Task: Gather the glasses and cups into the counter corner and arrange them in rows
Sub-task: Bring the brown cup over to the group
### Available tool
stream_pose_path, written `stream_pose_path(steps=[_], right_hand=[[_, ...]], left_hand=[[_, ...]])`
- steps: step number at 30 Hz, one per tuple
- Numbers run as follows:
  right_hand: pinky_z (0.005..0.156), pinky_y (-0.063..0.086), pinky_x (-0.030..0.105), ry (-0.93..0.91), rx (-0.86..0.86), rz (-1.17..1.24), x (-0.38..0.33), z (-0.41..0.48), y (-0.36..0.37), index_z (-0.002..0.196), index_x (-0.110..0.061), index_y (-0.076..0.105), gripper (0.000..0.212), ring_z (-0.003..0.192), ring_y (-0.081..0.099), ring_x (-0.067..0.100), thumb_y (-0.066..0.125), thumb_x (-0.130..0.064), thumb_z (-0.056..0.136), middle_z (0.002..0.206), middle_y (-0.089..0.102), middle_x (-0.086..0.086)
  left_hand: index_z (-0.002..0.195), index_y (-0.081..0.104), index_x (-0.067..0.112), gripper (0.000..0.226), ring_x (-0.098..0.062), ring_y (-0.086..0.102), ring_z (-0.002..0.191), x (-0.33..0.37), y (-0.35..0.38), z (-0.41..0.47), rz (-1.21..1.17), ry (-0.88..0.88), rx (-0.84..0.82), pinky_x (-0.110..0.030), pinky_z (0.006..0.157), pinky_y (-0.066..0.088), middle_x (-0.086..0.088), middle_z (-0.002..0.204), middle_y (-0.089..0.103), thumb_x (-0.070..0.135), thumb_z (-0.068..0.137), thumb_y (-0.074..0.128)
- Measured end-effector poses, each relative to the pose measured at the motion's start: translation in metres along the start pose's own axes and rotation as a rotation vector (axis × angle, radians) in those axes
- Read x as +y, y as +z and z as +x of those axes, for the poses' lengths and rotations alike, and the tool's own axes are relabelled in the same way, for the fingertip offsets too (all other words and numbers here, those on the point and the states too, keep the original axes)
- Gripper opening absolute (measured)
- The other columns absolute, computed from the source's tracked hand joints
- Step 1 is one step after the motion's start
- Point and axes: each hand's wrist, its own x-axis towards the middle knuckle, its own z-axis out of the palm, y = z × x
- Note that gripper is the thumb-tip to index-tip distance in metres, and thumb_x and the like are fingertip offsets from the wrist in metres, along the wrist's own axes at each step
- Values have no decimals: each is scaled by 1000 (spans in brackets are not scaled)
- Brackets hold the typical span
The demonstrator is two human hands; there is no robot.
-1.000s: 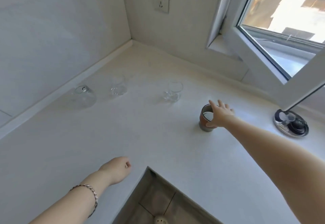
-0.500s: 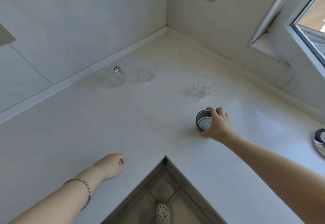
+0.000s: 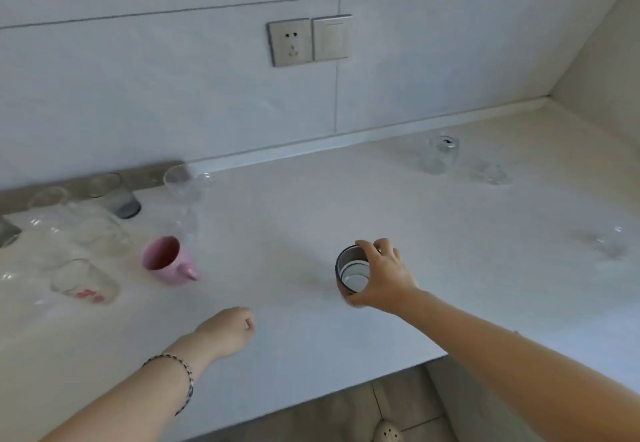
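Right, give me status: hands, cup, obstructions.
Right hand grips dark cup. Left hand curled, holds nothing. Pink mug and clear glasses clustered far left, apart from cup.

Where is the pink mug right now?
In the head view, the pink mug is on the counter's left side, at the right edge of the bunch of clear glasses, well left of the dark cup held by the right hand.

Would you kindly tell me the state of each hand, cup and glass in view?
dark cup, upright, held.
right hand, grips the dark cup.
left hand, fingers curled, holds nothing.
pink mug, upright, empty.
grey glass, upright, near the wall.
red-printed glass, upright, empty.
wall socket, nothing plugged in.
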Motion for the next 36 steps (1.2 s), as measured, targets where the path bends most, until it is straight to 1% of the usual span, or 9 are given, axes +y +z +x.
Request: stream_pose_path(steps=[6, 10, 14, 19, 24, 28, 29, 32, 36], right_hand=[[94, 49, 33, -158, -84, -117, -166, 3, 88, 139, -32, 28, 94, 119, 40, 21, 76, -48, 61, 130, 35, -2], [98, 47, 35, -280, -181, -184, -265, -6, 142, 141, -32, 25, 96, 124, 40, 24, 77, -46, 61, 137, 31, 0], [100, 45, 36, -363, -230, -229, -346, -14, 192, 142, -25, 25, 99, 126, 40, 23, 77, -47, 62, 134, 36, 2], [104, 42, 35, -456, -293, -287, -432, -18, 248, 144, -15, 21, 102, 129, 38, 25, 77, -46, 65, 138, 33, 4], [100, 45, 40, -579, -367, -325, -510, -25, 305, 143, -13, 24, 99, 126, 40, 27, 78, -44, 65, 136, 34, 5], [98, 47, 42, -636, -404, -338, -553, -35, 340, 143, -11, 22, 101, 126, 38, 29, 79, -41, 66, 138, 33, 6], [97, 47, 42, -642, -406, -336, -561, -37, 347, 143, -11, 22, 101, 126, 38, 29, 79, -41, 66, 139, 32, 6], [97, 47, 41, -649, -397, -315, -578, -43, 363, 145, -10, 17, 104, 126, 35, 29, 78, -43, 67, 140, 30, 7], [101, 44, 40, -581, -391, -159, -584, -49, 370, 148, -9, 11, 108, 129, 33, 29, 77, -45, 71, 140, 27, 11]], left_hand=[[72, 42, 29, 22, -18, 51, 91, -183, -16, -51, -87, -123, 5, -30, 85, 42, 3, 94, 52, 22, 93, 40], [85, 47, 22, 13, -19, 50, 89, -285, -17, -93, -140, -184, -22, -27, 79, 38, 3, 95, 51, 19, 95, 39], [92, 49, 21, 10, -18, 52, 92, -363, -17, -127, -216, -268, 22, -27, 82, 41, 3, 97, 52, 20, 95, 39], [95, 49, 19, 12, -21, 56, 103, -428, -12, -152, -337, -372, 70, -30, 90, 46, -1, 102, 54, 22, 97, 38], [91, 49, 18, 14, -22, 56, 100, -471, -4, -167, -426, -458, 107, -29, 83, 42, -6, 113, 59, 23, 97, 37], [120, 54, 11, 30, -25, 54, 117, -489, -1, -177, -470, -504, 138, -31, 94, 43, -10, 125, 57, 22, 98, 36], [117, 55, 11, 29, -24, 54, 117, -494, 0, -180, -477, -514, 139, -30, 93, 43, -9, 125, 57, 21, 97, 36], [87, 50, 17, 14, -24, 56, 110, -506, 8, -185, -493, -531, 123, -28, 84, 41, -5, 106, 58, 21, 95, 39], [90, 47, 17, 9, -22, 56, 111, -511, 16, -189, -506, -514, 116, -31, 94, 44, -1, 104, 55, 21, 95, 41]])
